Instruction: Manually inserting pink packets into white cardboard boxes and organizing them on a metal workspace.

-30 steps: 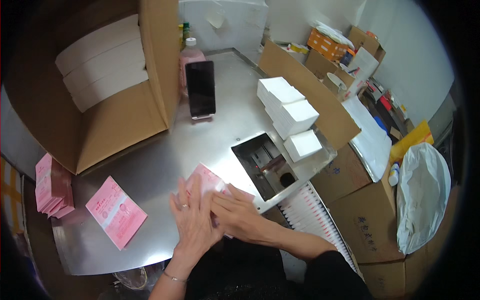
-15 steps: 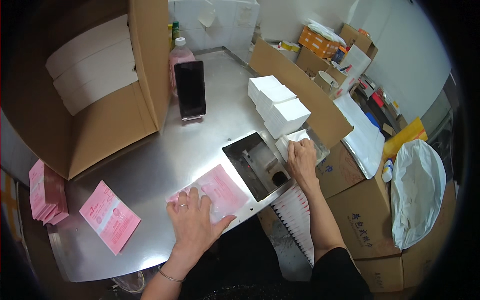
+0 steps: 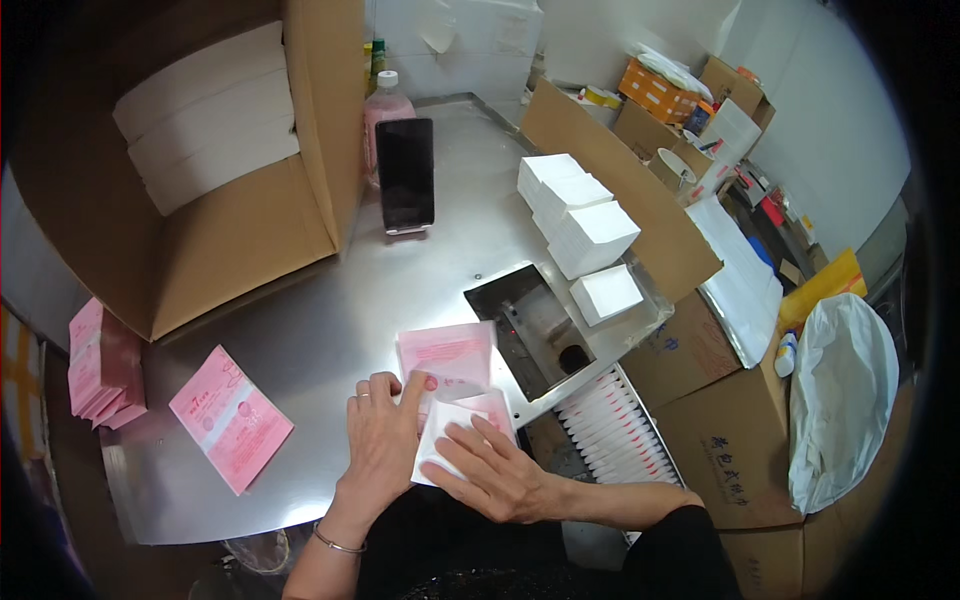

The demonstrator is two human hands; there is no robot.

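My left hand (image 3: 378, 440) is on the steel table, its bent fingers and thumb holding the edge of a pink printed plastic bag (image 3: 445, 350). My right hand (image 3: 495, 470) rests over a thin stack of white paper napkins (image 3: 436, 440), gripping it at the bag. The napkins lie partly over pink film; how far they are inside is hidden by my hands. Just right of the bag is a rectangular opening (image 3: 520, 330) in the table. Beyond it stand tall stacks of white napkins (image 3: 590, 240), with a smaller stack (image 3: 607, 295) nearer me.
A cardboard box (image 3: 240, 235) with white paper bundles stands at the back left. Pink bags (image 3: 232, 420) lie on the table, with a pile (image 3: 100, 365) at its left edge. A phone (image 3: 406, 175) stands before a pink bottle (image 3: 388, 105). Below right, a tray holds filled packs (image 3: 615, 430).
My right hand has brought napkins from the stacks at the right to the bag. My left hand's fingers, spread flat before, are now bent at the bag's edge. The view has shifted slightly.
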